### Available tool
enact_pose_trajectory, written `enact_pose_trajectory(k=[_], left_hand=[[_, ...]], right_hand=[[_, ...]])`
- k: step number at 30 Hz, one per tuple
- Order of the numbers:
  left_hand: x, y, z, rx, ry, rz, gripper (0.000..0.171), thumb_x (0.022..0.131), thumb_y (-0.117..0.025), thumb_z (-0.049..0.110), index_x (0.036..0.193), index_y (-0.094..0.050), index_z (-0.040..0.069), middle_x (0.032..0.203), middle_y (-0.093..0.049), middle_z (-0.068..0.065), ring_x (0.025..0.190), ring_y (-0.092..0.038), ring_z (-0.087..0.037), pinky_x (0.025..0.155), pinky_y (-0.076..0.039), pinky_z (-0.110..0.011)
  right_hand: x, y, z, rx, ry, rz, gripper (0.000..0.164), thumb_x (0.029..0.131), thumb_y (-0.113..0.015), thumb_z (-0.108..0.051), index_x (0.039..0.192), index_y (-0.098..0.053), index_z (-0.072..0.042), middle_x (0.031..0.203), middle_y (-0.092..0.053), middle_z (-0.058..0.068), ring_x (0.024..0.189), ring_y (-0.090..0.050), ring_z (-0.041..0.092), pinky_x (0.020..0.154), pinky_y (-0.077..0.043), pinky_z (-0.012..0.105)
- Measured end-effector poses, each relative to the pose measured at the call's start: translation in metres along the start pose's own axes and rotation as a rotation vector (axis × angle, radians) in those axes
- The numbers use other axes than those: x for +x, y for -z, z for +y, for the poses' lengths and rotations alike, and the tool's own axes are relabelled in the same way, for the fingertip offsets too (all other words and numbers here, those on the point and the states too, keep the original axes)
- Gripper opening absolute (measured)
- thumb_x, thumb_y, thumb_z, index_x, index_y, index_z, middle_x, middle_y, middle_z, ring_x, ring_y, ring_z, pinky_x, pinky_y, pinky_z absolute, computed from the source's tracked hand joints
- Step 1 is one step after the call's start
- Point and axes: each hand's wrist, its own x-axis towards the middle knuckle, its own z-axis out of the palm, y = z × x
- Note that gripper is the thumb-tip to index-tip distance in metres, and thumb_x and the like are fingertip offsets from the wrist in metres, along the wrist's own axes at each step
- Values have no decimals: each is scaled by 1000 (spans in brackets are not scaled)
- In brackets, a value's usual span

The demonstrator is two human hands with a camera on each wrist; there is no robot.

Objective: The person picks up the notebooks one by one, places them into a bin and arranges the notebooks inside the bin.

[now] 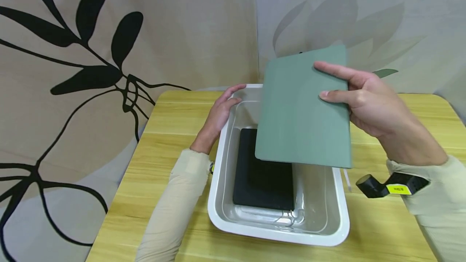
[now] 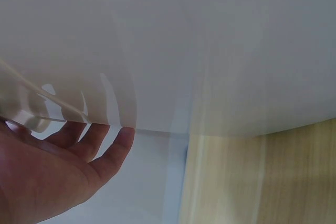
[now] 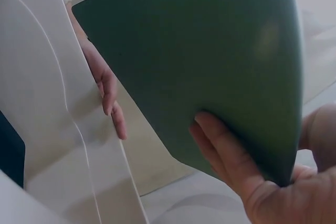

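Note:
My right hand (image 1: 375,104) grips a sage-green notebook (image 1: 302,112) by its right edge, thumb and index finger on the upper face. In the right wrist view, other fingers (image 3: 220,148) press against its opposite face. The notebook is tilted above a white rectangular basin (image 1: 278,235), covering its far right part. My left hand (image 1: 216,116) holds the basin's rim at the far left corner; the left wrist view shows its fingertips (image 2: 126,135) at the basin's edge. Inside the basin, a flat black book-like object (image 1: 263,185) lies on the bottom, partly hidden beneath the green notebook.
The basin stands on a light wood-grain table (image 1: 160,161). Behind the table hangs a pale curtain (image 1: 204,27) with dark leaf prints. A black device with a yellow label (image 1: 398,189) is strapped at the right wrist.

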Motion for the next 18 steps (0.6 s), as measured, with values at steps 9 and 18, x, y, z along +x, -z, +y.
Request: enact_pose_trajectory(k=[9, 18], left_hand=[[-1, 0, -1, 69, -38, 26, 37, 95, -41, 24, 130, -52, 32, 140, -40, 15, 122, -42, -17, 95, -39, -45], [1, 0, -3, 155, -73, 44, 37, 96, -41, 25, 131, -51, 33, 141, -39, 20, 135, -25, -5, 110, -16, -47]], right_hand=[[5, -17, 2, -131, -52, 38, 62, 87, -63, -4, 142, -41, -23, 130, -52, 10, 88, -68, 19, 69, -55, 32], [9, -28, 5, -176, -102, 24, 61, 88, -63, -7, 142, -40, -25, 144, -36, 9, 105, -62, 15, 80, -53, 31]])
